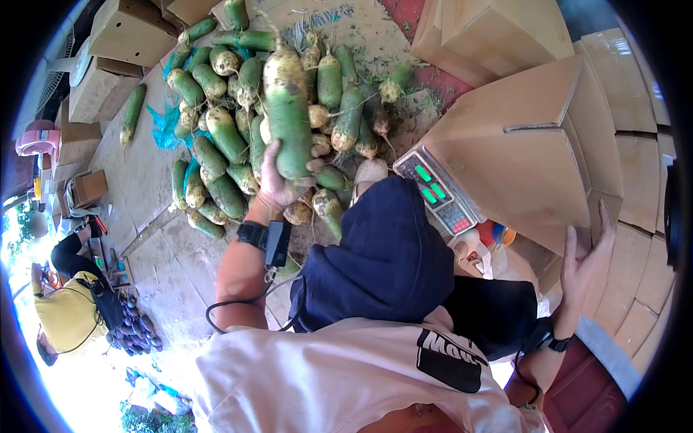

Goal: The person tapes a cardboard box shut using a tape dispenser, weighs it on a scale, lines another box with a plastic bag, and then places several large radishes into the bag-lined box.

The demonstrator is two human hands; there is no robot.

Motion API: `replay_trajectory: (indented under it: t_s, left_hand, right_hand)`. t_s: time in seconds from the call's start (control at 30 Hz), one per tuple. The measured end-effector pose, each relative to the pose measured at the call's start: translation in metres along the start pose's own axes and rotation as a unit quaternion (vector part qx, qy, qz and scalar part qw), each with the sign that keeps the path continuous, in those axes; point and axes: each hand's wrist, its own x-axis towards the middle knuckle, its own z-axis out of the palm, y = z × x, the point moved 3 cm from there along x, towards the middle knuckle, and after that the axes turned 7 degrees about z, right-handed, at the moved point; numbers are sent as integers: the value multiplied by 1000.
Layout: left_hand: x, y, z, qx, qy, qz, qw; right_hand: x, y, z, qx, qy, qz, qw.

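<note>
My left hand [280, 187] grips a large green radish [289, 116] by its green lower end, with the pale root end and thin tail pointing away from me. Beneath and around it lies a heap of green radishes [224, 132] with soil on them. To my right, a cardboard box [503, 140] with raised flaps sits on a digital scale [433, 189] whose green displays are lit. My right hand [587, 260] is at the box's near edge, fingers spread and nothing held in it; whether it presses on the cardboard is unclear.
Stacked cartons [628, 178] line the right side. More cardboard boxes [127, 38] stand at the far left. One radish [132, 115] lies apart on the floor. At left, a person in a yellow top [67, 316] is beside a pile of dark purple produce [135, 327].
</note>
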Motion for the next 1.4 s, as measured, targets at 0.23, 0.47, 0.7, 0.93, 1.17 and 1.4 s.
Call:
replay_trajectory:
  t_s: [0.23, 0.47, 0.7, 0.93, 1.17, 1.4]
  left_hand:
    - [36, -38, 37, 245, -49, 74, 965]
    - [49, -41, 74, 390, -102, -8, 915]
    - [53, -54, 89, 375, -105, -42, 920]
    - [69, -61, 97, 352, -76, -23, 933]
    - [84, -20, 112, 566, -72, 194, 798]
    - [67, -4, 104, 731, 19, 248, 636]
  right_hand:
    - [12, -103, 24, 201, -61, -189, 959]
    - [72, -196, 170, 524, -178, -64, 830]
    - [81, -226, 172, 519, -64, -1, 853]
    - [99, -231, 184, 482, -7, 71, 873]
    - [117, -222, 184, 457, 62, -1, 887]
    - [103, -267, 129, 56, 42, -382, 922]
